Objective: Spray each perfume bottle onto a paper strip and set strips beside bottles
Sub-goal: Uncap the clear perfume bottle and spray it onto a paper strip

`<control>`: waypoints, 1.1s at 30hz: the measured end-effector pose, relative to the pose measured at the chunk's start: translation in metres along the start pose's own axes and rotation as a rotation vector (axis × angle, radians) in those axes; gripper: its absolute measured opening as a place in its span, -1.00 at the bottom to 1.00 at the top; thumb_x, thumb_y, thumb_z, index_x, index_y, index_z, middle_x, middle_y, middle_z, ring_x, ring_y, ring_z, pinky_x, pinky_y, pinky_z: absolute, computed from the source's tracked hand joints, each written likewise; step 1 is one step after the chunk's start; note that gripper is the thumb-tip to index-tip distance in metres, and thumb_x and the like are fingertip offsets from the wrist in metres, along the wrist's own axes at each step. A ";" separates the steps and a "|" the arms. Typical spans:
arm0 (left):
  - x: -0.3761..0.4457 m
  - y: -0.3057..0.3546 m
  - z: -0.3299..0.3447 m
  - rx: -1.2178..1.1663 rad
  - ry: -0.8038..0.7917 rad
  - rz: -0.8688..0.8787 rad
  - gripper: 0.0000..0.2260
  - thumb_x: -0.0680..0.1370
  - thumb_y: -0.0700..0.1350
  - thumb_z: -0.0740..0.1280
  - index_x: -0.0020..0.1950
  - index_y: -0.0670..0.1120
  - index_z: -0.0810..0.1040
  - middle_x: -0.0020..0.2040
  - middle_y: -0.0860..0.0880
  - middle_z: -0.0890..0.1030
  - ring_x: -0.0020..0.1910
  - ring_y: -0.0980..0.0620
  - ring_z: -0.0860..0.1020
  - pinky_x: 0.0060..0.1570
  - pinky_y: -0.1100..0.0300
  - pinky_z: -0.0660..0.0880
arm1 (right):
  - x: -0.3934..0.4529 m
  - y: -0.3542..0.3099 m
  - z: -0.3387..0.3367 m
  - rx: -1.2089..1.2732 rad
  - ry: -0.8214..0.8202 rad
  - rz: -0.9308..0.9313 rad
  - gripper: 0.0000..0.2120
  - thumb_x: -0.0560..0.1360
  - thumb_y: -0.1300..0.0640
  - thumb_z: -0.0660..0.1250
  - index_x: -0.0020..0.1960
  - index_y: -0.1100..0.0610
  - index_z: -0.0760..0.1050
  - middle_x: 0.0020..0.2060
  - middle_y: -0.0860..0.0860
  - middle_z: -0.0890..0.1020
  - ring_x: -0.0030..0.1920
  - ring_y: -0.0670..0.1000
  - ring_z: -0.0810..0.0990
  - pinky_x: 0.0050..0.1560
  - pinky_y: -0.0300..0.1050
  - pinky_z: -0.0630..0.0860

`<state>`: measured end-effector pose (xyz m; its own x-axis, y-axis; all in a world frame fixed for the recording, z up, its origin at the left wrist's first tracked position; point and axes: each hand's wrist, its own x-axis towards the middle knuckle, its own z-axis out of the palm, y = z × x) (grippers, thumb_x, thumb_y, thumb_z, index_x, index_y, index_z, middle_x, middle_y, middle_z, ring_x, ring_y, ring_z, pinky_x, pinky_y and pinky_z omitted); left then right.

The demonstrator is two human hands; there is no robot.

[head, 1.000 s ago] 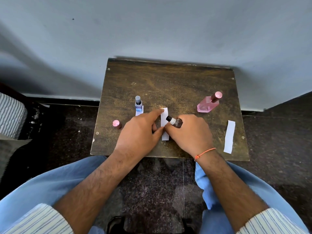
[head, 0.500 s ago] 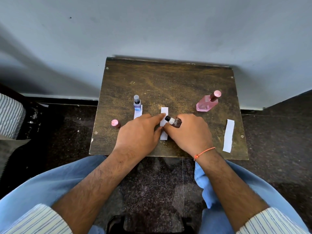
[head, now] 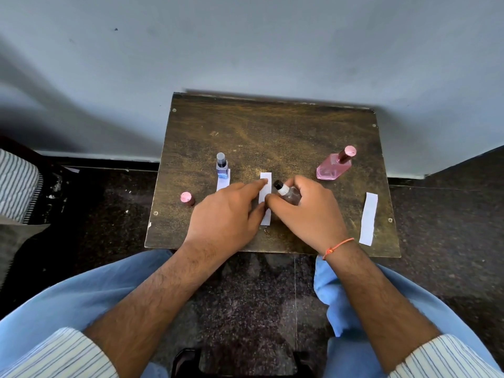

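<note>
1. The right hand is gripping the brown bottle, tilting it so its nozzle is pointing at the middle strip.
2. The left hand is holding nothing; its forefinger is stretching out and pressing the middle strip flat against the table.
3. The blue bottle is standing upright to the left, its base sitting on the far end of its own strip, so that pair is looking finished. A pink cap is lying near the table's left edge.
4. The pink bottle is waiting at the right, capped, with its strip lying well apart near the right edge.
5. Risk: the nozzle is sitting very close to the forefinger, so the spray may be wetting skin instead of paper.
6. Risk: lifting the finger too early may be letting the light strip shift or curl.
7. Risk: the right strip is lying close to the edge, so a passing sleeve could knock it off.
</note>
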<state>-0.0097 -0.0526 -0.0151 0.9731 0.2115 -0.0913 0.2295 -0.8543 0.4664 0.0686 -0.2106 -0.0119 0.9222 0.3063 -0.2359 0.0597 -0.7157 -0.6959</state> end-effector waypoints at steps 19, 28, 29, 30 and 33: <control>-0.023 -0.086 -0.085 -0.051 0.036 -0.217 -0.67 0.46 0.10 0.61 0.19 0.20 0.66 -0.10 0.22 0.65 -0.15 0.27 0.56 -0.15 0.21 0.46 | -0.012 -0.007 0.002 0.635 -0.170 -0.117 -0.74 0.46 0.21 0.44 0.07 -0.02 0.47 0.11 0.21 0.60 0.11 0.28 0.69 -0.01 0.10 0.76; -0.016 -0.081 -0.076 -0.181 -0.018 -0.258 -0.87 0.49 0.13 0.59 0.00 0.17 0.76 -0.22 0.17 0.71 -0.28 0.34 0.59 -0.32 0.49 0.38 | -0.008 0.001 -0.005 0.581 -0.135 -0.215 -0.70 0.46 0.34 0.49 0.10 0.04 0.59 -0.05 -0.03 0.68 -0.07 0.01 0.64 -0.01 0.04 0.60; -0.016 -0.077 -0.078 -0.303 -0.009 -0.248 -0.86 0.48 0.12 0.61 -0.01 0.16 0.77 -0.20 0.16 0.73 -0.30 0.31 0.59 -0.28 0.51 0.42 | -0.008 0.002 -0.007 0.580 -0.140 -0.222 -0.71 0.45 0.34 0.49 0.10 0.06 0.61 -0.04 -0.03 0.69 -0.08 -0.03 0.63 -0.03 -0.01 0.59; -0.015 -0.071 -0.078 -0.453 -0.009 -0.229 -0.86 0.47 0.11 0.62 -0.01 0.14 0.79 -0.16 0.15 0.76 -0.29 0.28 0.59 -0.20 0.48 0.48 | -0.007 0.002 -0.008 0.576 -0.144 -0.228 -0.71 0.44 0.33 0.49 0.11 0.06 0.63 -0.03 -0.03 0.70 -0.07 -0.06 0.64 -0.04 -0.07 0.59; -0.014 -0.053 -0.074 -0.815 -0.007 -0.124 -0.82 0.46 0.02 0.60 0.04 0.07 0.81 -0.07 -0.01 0.80 -0.13 -0.02 0.66 -0.07 0.21 0.61 | -0.007 0.006 -0.011 0.562 -0.162 -0.238 -0.68 0.44 0.39 0.50 0.10 0.07 0.66 -0.04 -0.11 0.71 -0.10 -0.14 0.63 -0.06 -0.20 0.53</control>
<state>-0.0373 0.0245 0.0272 0.9424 0.2766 -0.1883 0.2509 -0.2120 0.9445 0.0664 -0.2243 -0.0068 0.8364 0.5390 -0.0998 0.0058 -0.1908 -0.9816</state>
